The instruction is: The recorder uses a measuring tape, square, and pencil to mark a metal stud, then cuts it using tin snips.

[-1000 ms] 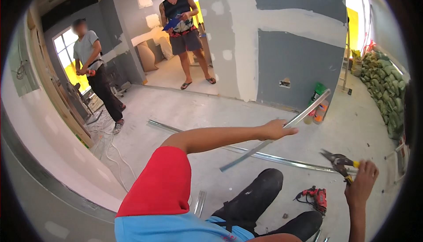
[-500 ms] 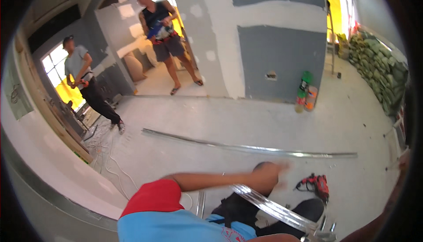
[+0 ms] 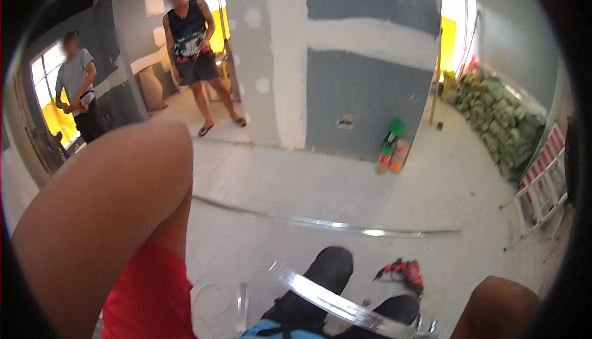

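My left arm (image 3: 105,203), in a red sleeve, is raised and sharply bent with the elbow up at the left. The left hand itself is outside the view. At the lower right only a bare bent part of my right arm (image 3: 499,308) shows, without the hand. A shiny metal channel (image 3: 336,299) lies slantwise across my dark-trousered legs (image 3: 330,268). On the floor just beyond my knees is a red and black power tool (image 3: 407,274). A shorter metal piece (image 3: 242,305) lies to the left of my legs.
A long metal channel (image 3: 345,226) stretches across the pale floor ahead. Bottles (image 3: 393,148) stand against the grey wall. Stacked green sacks (image 3: 499,123) and a folded ladder (image 3: 546,181) are at the right. Two people stand back left, one in a grey shirt (image 3: 79,74), one in a dark vest (image 3: 188,30).
My left arm, earlier reaching forward over the metal channel, has swung up and back, taking its hand out of view. My view has turned slightly right.
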Demonstrator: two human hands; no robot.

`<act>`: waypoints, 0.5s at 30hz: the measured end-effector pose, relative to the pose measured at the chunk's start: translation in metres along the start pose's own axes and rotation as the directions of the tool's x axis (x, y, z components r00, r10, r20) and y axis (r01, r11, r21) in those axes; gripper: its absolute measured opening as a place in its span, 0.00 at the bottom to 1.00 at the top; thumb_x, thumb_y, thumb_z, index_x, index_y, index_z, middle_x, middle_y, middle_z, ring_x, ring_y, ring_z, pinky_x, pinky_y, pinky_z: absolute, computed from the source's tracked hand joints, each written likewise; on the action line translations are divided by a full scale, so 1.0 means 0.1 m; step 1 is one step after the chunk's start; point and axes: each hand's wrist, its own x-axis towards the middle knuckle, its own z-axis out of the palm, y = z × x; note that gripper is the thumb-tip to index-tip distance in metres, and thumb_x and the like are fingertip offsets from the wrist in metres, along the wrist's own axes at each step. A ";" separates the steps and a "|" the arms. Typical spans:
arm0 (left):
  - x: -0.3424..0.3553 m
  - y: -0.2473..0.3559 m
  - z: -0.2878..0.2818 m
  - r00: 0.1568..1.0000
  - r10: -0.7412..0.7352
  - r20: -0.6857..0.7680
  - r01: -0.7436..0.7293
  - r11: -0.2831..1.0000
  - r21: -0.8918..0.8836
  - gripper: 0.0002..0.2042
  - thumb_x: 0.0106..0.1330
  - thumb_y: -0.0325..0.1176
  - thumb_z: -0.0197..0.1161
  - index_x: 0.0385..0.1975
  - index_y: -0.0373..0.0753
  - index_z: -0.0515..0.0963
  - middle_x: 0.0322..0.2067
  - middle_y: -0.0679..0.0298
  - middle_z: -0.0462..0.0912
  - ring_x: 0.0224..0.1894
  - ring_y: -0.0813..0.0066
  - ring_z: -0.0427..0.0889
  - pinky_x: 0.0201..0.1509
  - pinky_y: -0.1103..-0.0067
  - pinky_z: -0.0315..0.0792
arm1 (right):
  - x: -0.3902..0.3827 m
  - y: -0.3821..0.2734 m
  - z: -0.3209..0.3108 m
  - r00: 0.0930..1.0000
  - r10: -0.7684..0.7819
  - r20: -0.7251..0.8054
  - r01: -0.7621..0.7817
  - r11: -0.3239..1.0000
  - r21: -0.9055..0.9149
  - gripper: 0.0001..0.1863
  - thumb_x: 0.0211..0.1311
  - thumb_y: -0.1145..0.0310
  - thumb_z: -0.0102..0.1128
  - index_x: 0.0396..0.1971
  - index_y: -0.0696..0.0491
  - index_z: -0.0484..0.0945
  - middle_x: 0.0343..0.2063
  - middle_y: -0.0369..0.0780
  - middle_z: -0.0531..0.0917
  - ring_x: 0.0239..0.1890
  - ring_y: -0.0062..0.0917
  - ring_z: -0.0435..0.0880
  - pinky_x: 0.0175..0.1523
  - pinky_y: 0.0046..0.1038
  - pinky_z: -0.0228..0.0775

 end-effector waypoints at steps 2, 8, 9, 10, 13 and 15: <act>-0.01 -0.08 0.05 1.000 0.004 0.024 -0.003 0.999 -0.038 0.38 0.65 0.39 0.69 0.73 0.33 0.62 0.64 0.41 0.69 0.66 0.45 0.71 0.70 0.58 0.65 | -0.03 0.00 0.05 1.000 0.007 -0.007 -0.007 1.000 -0.016 0.27 0.71 0.56 0.54 0.54 0.66 0.67 0.50 0.51 0.76 0.53 0.40 0.77 0.66 0.41 0.67; -0.08 -0.26 0.05 1.000 -0.014 -0.014 0.013 0.991 -0.131 0.36 0.66 0.40 0.68 0.72 0.32 0.64 0.64 0.42 0.69 0.66 0.46 0.72 0.70 0.59 0.65 | 0.00 0.06 0.27 1.000 -0.003 -0.019 0.003 0.999 -0.036 0.26 0.70 0.55 0.52 0.50 0.67 0.67 0.47 0.53 0.77 0.50 0.41 0.77 0.64 0.42 0.68; -0.11 -0.26 0.02 0.997 -0.037 -0.065 0.027 0.988 -0.152 0.35 0.67 0.40 0.68 0.72 0.32 0.64 0.64 0.42 0.69 0.65 0.46 0.72 0.70 0.59 0.65 | 0.02 0.09 0.29 0.999 -0.020 -0.026 0.020 0.999 -0.031 0.26 0.69 0.55 0.52 0.49 0.67 0.67 0.46 0.53 0.77 0.50 0.41 0.77 0.64 0.43 0.68; -0.13 -0.27 -0.02 0.991 -0.061 -0.117 0.038 0.982 -0.184 0.35 0.67 0.40 0.67 0.71 0.32 0.64 0.64 0.42 0.70 0.65 0.46 0.72 0.71 0.59 0.65 | 0.01 0.12 0.32 0.999 -0.022 -0.030 0.021 0.999 -0.029 0.26 0.69 0.55 0.51 0.49 0.67 0.67 0.46 0.53 0.77 0.49 0.41 0.77 0.64 0.43 0.69; -0.28 -0.27 -0.30 0.916 -0.191 -0.353 0.065 0.939 -0.339 0.34 0.68 0.40 0.67 0.71 0.31 0.65 0.64 0.43 0.70 0.65 0.46 0.73 0.71 0.60 0.65 | 0.04 0.14 0.35 0.998 -0.024 -0.052 0.023 0.999 -0.024 0.26 0.68 0.55 0.50 0.47 0.67 0.67 0.45 0.53 0.77 0.48 0.42 0.78 0.63 0.44 0.69; -0.46 -0.20 -0.50 0.783 -0.325 -0.530 0.035 0.874 -0.485 0.33 0.69 0.40 0.67 0.70 0.30 0.65 0.64 0.43 0.70 0.65 0.47 0.73 0.71 0.60 0.64 | 0.04 0.13 0.31 0.999 -0.005 -0.054 0.003 1.000 -0.031 0.26 0.68 0.54 0.50 0.46 0.68 0.68 0.44 0.54 0.77 0.47 0.42 0.78 0.62 0.44 0.70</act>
